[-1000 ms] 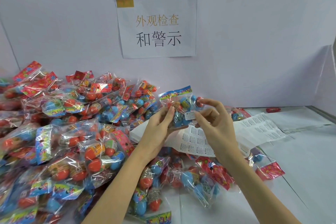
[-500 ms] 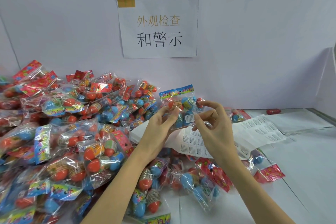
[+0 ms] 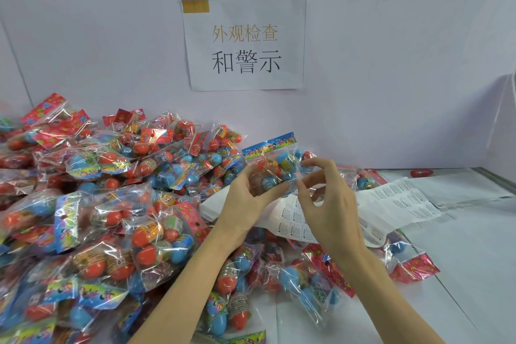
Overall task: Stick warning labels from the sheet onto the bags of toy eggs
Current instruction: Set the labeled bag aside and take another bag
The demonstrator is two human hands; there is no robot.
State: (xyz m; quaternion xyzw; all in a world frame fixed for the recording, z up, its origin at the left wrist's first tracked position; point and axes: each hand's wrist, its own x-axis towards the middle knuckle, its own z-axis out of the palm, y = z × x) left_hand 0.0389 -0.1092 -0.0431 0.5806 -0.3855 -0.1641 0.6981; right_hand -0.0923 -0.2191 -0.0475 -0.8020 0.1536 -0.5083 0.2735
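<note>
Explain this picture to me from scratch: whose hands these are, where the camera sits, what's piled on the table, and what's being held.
There is no machine here. A person wears a camera on the head, so the one view looks forward and down at their own two bare hands.

The left hand grips a clear bag of toy eggs with a blue header strip, held up above the table. A small white warning label is on the bag's front. The right hand is at that label with its thumb and forefinger, fingers curled; whether it pinches or presses the label cannot be made out.

Under the hands lies the label sheet, white paper printed with rows of warnings. To the left rises a big pile of bags with red and blue eggs. A paper sign with Chinese writing hangs on the wall behind.
</note>
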